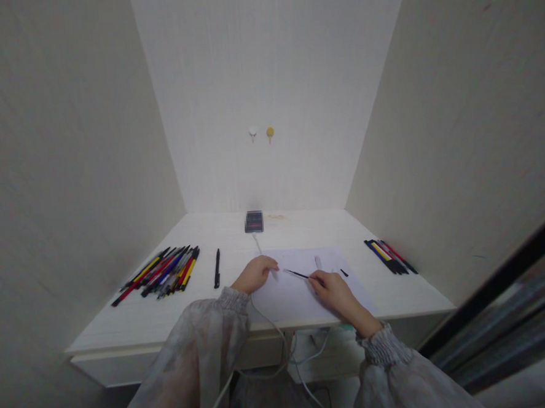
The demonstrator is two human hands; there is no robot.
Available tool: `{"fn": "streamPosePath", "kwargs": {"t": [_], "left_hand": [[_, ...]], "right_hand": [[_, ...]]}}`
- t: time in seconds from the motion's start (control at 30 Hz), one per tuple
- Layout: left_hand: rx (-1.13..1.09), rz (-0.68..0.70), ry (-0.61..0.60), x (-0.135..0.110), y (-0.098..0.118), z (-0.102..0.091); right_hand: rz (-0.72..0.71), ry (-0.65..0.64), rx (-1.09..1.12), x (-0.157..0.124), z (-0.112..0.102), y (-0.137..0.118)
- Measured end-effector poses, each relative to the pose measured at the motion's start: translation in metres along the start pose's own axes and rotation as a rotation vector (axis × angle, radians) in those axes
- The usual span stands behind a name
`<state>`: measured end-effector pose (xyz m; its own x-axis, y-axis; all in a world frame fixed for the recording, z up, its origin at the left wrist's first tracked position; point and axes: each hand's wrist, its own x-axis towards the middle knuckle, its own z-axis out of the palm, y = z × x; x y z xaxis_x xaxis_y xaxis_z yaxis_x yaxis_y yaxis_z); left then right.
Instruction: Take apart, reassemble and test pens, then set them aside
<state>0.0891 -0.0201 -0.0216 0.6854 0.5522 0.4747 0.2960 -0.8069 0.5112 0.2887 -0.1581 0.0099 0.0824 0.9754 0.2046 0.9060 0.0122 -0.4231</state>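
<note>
My right hand (334, 294) pinches a thin pen refill (299, 275), dark along most of its length with a pale far end that points left. Close to that end is my left hand (258, 274), its thumb and fingers closed together over the paper. Whether anything small sits in that pinch is too fine to make out. Beneath both hands lies a white sheet of paper (301, 304). On the sheet, beyond my right hand, rest a short clear tube-like piece (318, 262) and a small black pen part (344, 273).
A pile of pens (166, 273) covers the table's left side, with a single black pen (217, 268) beside it. Several more pens (389, 257) lie at right. A dark device (254, 222) with a white cable stands at the back. Walls enclose the table (123, 327).
</note>
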Motion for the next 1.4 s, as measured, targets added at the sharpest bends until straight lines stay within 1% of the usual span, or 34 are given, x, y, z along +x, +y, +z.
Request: {"fn": "streamPosePath", "kwargs": {"t": [0.07, 0.1, 0.2, 0.27, 0.37, 0.5, 0.67, 0.8, 0.87, 0.93, 1.0, 1.1, 1.17, 1.3, 1.4], "left_hand": [[-0.009, 0.026, -0.014, 0.0, 0.002, 0.0], [-0.007, 0.026, 0.0, -0.001, 0.004, -0.001], [0.002, 0.017, 0.095, -0.001, 0.012, -0.005], [-0.005, 0.046, 0.126, 0.0, 0.017, -0.008], [-0.019, 0.095, 0.099, 0.001, 0.021, -0.01], [-0.023, 0.108, 0.047, 0.002, 0.023, -0.011], [-0.041, 0.104, 0.061, 0.002, 0.022, -0.011], [-0.047, 0.064, 0.081, 0.003, 0.022, -0.011], [-0.03, 0.057, 0.069, 0.006, 0.024, -0.012], [0.001, 0.08, 0.012, 0.011, 0.027, -0.014], [0.043, 0.13, -0.097, 0.017, 0.031, -0.014], [0.112, 0.183, -0.284, 0.026, 0.035, -0.013], [0.16, 0.186, -0.37, 0.032, 0.038, -0.011], [0.212, 0.197, -0.441, 0.038, 0.042, -0.006], [0.23, 0.21, -0.438, 0.04, 0.04, 0.0]], "right_hand": [[0.005, 0.008, -0.002, -0.002, 0.002, -0.001], [0.004, 0.012, 0.002, -0.003, 0.003, -0.002], [-0.01, 0.013, 0.023, -0.006, 0.005, -0.007], [-0.019, 0.009, 0.029, -0.007, 0.006, -0.012], [-0.032, 0.009, 0.033, -0.007, 0.005, -0.019], [-0.023, 0.005, 0.031, -0.008, 0.004, -0.025], [0.003, 0.01, -0.015, -0.009, -0.001, -0.016], [0.094, 0.009, -0.092, -0.009, -0.007, -0.006], [0.152, 0.017, -0.161, -0.008, -0.009, -0.005], [0.191, 0.02, -0.23, -0.007, -0.011, -0.008], [0.207, 0.015, -0.288, -0.004, -0.012, -0.012], [0.185, 0.036, -0.357, 0.001, -0.01, -0.018], [0.16, 0.06, -0.393, 0.004, -0.004, -0.021], [0.126, 0.073, -0.428, 0.006, 0.013, -0.026], [0.121, 0.078, -0.439, 0.005, 0.023, -0.029]]}}
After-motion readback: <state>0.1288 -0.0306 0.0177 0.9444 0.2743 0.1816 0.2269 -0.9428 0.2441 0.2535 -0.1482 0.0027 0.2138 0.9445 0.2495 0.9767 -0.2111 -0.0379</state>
